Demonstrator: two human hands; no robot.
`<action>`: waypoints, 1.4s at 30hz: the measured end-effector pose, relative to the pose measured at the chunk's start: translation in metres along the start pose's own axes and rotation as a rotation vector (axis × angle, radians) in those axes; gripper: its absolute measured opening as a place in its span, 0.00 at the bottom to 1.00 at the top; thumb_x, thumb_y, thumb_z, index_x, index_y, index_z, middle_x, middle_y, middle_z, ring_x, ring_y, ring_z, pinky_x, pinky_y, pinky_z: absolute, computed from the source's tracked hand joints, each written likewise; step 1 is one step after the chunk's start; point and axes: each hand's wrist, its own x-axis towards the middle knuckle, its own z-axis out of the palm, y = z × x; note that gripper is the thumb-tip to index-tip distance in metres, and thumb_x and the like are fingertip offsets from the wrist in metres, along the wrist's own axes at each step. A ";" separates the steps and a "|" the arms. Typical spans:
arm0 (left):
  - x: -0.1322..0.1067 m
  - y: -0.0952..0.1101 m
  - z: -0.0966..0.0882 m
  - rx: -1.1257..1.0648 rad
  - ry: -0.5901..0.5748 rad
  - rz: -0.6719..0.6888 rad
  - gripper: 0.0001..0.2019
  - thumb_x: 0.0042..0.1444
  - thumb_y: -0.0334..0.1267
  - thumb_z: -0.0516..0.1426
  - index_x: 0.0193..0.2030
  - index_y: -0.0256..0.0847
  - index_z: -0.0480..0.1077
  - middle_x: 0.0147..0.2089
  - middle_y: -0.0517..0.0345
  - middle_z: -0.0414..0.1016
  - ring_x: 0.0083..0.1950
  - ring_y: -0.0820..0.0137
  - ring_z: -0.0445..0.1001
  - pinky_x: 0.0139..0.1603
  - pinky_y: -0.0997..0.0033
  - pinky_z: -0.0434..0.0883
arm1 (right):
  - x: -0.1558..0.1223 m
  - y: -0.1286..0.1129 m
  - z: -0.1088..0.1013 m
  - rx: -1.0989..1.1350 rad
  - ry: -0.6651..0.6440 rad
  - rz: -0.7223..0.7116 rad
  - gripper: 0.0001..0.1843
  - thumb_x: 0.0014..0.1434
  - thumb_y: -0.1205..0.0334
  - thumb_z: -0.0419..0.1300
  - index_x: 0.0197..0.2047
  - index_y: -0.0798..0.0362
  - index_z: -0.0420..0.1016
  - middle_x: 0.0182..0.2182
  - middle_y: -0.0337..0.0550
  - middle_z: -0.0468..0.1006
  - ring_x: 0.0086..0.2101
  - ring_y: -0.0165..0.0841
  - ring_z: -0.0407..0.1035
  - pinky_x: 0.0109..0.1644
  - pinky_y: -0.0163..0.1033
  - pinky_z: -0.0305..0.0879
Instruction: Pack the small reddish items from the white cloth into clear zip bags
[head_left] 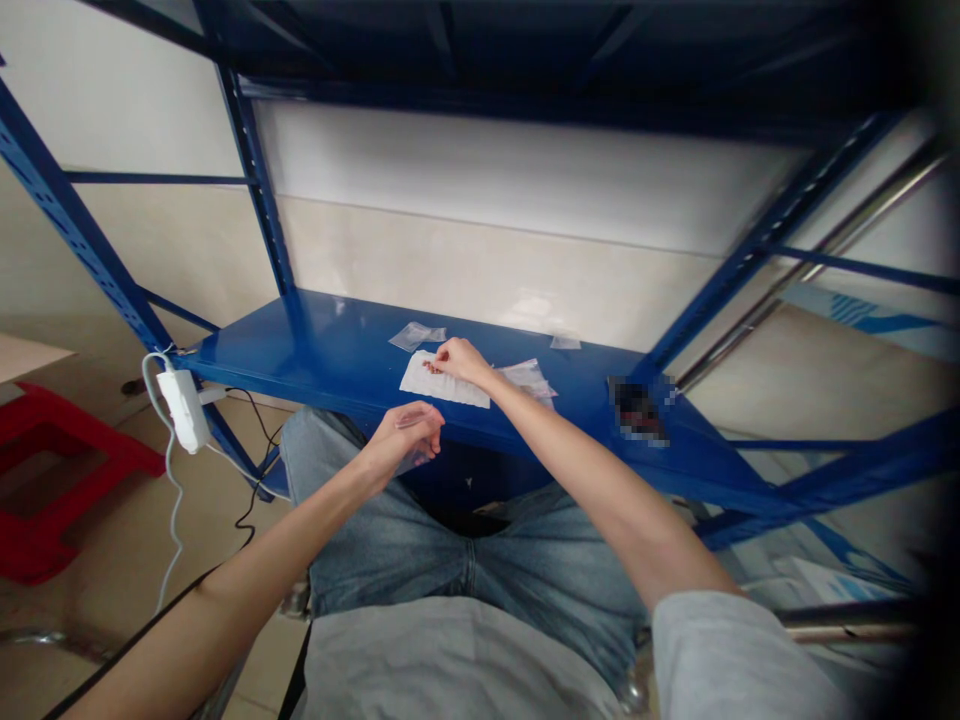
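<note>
On the blue shelf (337, 345) lies a white paper sheet (457, 392) with a small pile of reddish-brown bits (430, 368) near its far edge. My right hand (459, 360) reaches down to that pile, its fingers pinched together at the bits. Whether a bit is between the fingertips is too small to see. My left hand (409, 432) is in front of the shelf edge, closed around a clear plastic bag (414, 460) that hangs partly below the fingers. Behind my right wrist are several clear plastic bags (529, 380) in a loose stack.
Other clear bags (417, 336) lie behind the paper, and a small one (565, 341) near the wall. A blurred dark object (637, 410) rests at the shelf's right. A white power strip (184, 410) hangs at the left post, near a red stool (45, 500).
</note>
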 end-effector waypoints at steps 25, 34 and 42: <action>0.000 -0.003 -0.001 -0.051 -0.030 -0.031 0.13 0.52 0.43 0.65 0.34 0.38 0.68 0.25 0.60 0.70 0.24 0.74 0.70 0.23 0.77 0.64 | -0.045 -0.045 -0.046 0.497 -0.123 -0.243 0.11 0.58 0.58 0.64 0.39 0.58 0.81 0.35 0.46 0.82 0.35 0.32 0.74 0.41 0.35 0.68; 0.000 -0.008 0.000 -0.069 -0.015 -0.067 0.14 0.50 0.43 0.66 0.32 0.37 0.68 0.25 0.58 0.70 0.25 0.73 0.71 0.24 0.75 0.66 | -0.083 -0.081 -0.043 0.371 -0.369 -0.544 0.11 0.59 0.56 0.65 0.36 0.54 0.84 0.36 0.45 0.81 0.36 0.32 0.72 0.40 0.35 0.65; -0.002 -0.007 0.002 -0.129 -0.076 -0.053 0.14 0.54 0.46 0.64 0.36 0.38 0.69 0.27 0.59 0.70 0.27 0.72 0.72 0.24 0.76 0.66 | -0.021 0.000 -0.032 0.267 0.089 -0.149 0.09 0.57 0.66 0.62 0.37 0.57 0.84 0.35 0.47 0.84 0.34 0.34 0.75 0.40 0.36 0.66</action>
